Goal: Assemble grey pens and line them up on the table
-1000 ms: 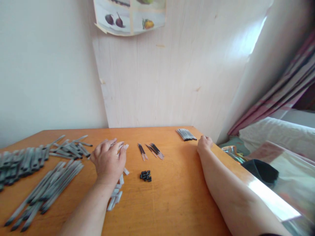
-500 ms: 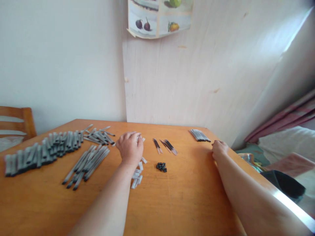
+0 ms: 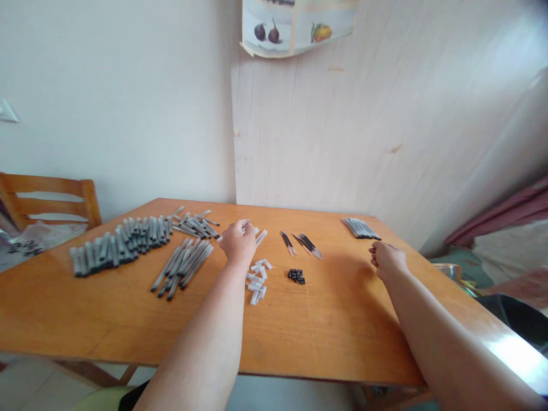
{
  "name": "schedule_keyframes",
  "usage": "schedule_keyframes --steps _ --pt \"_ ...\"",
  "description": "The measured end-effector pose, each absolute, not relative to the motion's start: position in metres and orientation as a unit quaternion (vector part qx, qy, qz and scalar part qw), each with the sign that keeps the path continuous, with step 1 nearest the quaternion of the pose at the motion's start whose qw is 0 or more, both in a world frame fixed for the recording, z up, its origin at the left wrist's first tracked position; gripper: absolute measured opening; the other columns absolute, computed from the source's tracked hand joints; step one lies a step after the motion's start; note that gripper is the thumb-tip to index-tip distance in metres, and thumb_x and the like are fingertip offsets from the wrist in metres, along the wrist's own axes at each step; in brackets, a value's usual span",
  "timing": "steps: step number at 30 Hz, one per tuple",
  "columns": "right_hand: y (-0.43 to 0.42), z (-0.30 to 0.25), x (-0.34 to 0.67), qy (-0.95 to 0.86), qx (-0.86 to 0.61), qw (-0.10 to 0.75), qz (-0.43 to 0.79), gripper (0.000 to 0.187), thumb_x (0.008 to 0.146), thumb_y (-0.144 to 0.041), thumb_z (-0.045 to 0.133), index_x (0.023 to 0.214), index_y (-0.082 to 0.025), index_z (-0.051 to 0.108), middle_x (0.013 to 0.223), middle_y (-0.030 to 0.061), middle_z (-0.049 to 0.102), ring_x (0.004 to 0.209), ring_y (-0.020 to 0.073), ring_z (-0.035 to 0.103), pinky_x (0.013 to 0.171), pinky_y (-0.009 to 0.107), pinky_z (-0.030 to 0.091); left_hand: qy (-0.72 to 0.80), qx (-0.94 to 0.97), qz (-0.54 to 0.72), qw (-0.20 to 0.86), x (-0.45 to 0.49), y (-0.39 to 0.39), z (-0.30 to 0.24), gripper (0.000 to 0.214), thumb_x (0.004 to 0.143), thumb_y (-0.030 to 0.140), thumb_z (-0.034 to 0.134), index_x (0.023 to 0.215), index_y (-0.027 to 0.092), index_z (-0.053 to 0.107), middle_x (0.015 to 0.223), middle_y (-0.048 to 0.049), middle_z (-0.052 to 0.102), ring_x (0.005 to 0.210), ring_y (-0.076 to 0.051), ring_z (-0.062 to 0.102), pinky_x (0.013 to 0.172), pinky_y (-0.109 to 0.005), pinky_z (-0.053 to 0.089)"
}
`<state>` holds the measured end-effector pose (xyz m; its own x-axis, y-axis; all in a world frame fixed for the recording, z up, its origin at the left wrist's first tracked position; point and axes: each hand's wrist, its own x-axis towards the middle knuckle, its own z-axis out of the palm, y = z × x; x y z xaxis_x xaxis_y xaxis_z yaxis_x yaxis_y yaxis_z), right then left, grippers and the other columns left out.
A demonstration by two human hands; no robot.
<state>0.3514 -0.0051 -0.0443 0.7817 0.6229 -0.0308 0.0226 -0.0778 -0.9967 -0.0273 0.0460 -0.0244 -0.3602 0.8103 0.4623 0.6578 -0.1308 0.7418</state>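
My left hand point(image 3: 240, 242) reaches over the middle of the table, its fingers curled, and most of them are hidden behind the back of the hand. Clear tubes point(image 3: 261, 237) lie just beyond it, and a loose pile of short clear plastic pieces point(image 3: 256, 279) sits below the wrist. My right hand point(image 3: 389, 260) is near the right edge with its fingers curled in; whatever they may hold is hidden. Closest to it is a neat row of grey pen barrels with black ends point(image 3: 362, 228). Thin black-and-clear pen refills point(image 3: 309, 244) and small black caps point(image 3: 296, 276) lie between the hands.
Many grey pens point(image 3: 124, 242) are stacked at the left of the wooden table point(image 3: 334, 337), with a looser bundle point(image 3: 184, 265) nearer the middle and another point(image 3: 197, 224) behind. A chair point(image 3: 51, 197) stands at the left, a black bin point(image 3: 516, 319) beyond the right edge.
The view has shifted, so the table's front edge and more of the chair show. My right hand is a little farther from the row of pen barrels. My left hand has turned slightly, uncovering clear tubes.
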Motion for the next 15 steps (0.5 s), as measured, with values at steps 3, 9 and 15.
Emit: schedule_keyframes --steps 3,9,15 --pt "-0.009 -0.030 0.322 -0.263 -0.685 0.634 0.243 0.007 0.069 -0.022 0.061 0.070 -0.019 0.055 0.056 -0.0028 0.051 0.042 0.0075 0.036 0.038 0.019 0.025 0.651 0.551 0.512 0.099 -0.028 0.048 -0.026 0.029 0.087 0.032 0.051 0.104 0.024 0.072 0.108 -0.0059 0.075 0.105 -0.023 0.066 0.090 -0.033 0.048" --pt "-0.019 -0.004 0.240 -0.519 -0.631 0.525 0.236 0.020 0.073 -0.033 0.062 0.081 -0.015 0.066 0.064 0.0004 0.059 0.054 0.0105 0.047 0.049 0.022 0.033 0.621 0.548 0.544 0.133 -0.027 0.057 -0.035 0.026 0.086 0.031 0.052 0.101 0.023 0.072 0.104 -0.0053 0.075 0.102 -0.021 0.068 0.093 -0.033 0.050" --pt "-0.027 -0.004 0.156 -0.722 -0.630 0.248 0.140 0.016 0.077 -0.031 0.061 0.083 -0.020 0.070 0.076 0.0020 0.069 0.071 0.0153 0.059 0.060 0.025 0.036 0.602 0.548 0.562 0.147 -0.026 0.062 -0.042 0.025 0.086 0.032 0.053 0.098 0.022 0.072 0.102 -0.0073 0.075 0.101 -0.024 0.068 0.092 -0.036 0.051"
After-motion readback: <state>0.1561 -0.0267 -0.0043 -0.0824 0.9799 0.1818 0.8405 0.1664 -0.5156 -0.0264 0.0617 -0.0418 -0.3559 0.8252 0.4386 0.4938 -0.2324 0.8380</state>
